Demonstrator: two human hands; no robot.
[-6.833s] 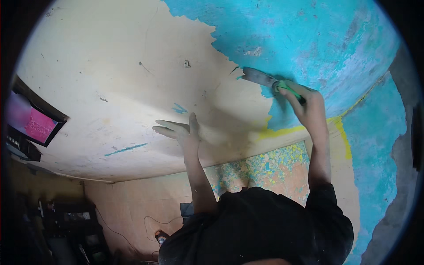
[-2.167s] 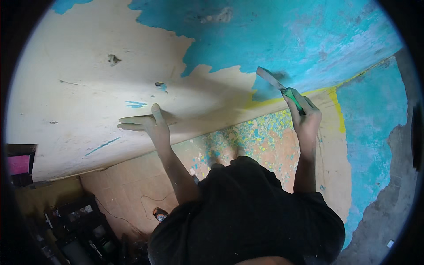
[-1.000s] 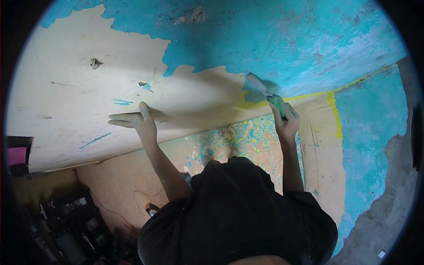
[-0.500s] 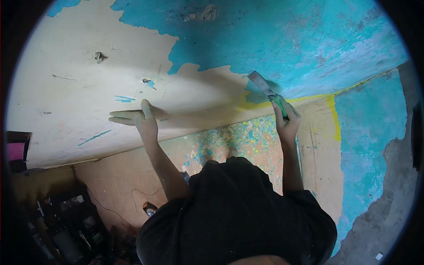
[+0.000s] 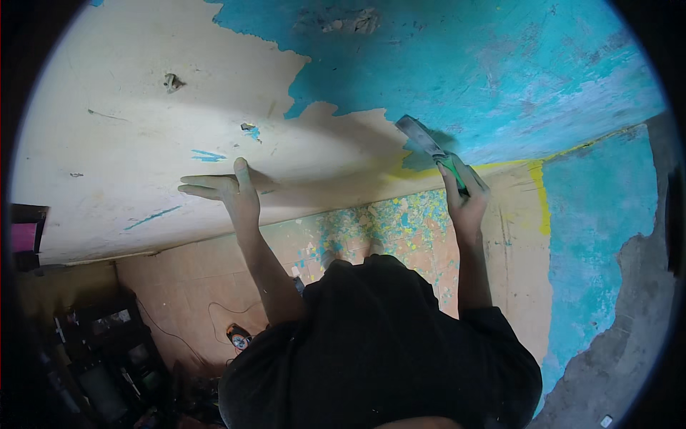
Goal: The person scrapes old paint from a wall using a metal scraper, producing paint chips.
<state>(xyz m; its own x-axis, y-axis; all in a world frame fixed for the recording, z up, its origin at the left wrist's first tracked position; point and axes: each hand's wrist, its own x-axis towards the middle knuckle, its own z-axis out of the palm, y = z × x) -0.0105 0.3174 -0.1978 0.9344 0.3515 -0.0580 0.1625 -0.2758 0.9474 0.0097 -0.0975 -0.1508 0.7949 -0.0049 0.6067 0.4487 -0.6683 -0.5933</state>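
My right hand (image 5: 466, 193) is closed round the green handle of a scraper (image 5: 420, 136). Its flat metal blade points up and left, at the ragged border between the blue paint (image 5: 457, 79) and the bare cream wall (image 5: 143, 136). A shadow lies beside the blade; whether the edge touches the wall I cannot tell. To the left, my left hand (image 5: 232, 189) rests with fingers stretched and thumb apart against the cream wall, holding nothing. Small blue remnants of paint (image 5: 209, 155) show close to its fingers.
Blue and yellow paint flakes (image 5: 389, 222) litter the tiled floor around my feet. On the right, an adjoining wall (image 5: 586, 214) carries blue paint with a yellow edge. A dark shelf unit (image 5: 107, 357) and an orange-black round object (image 5: 238, 336) with a cord stand at lower left.
The view has shifted slightly. The scraper blade has moved a little left along the paint border, still in my right hand. My left hand keeps its place on the wall.
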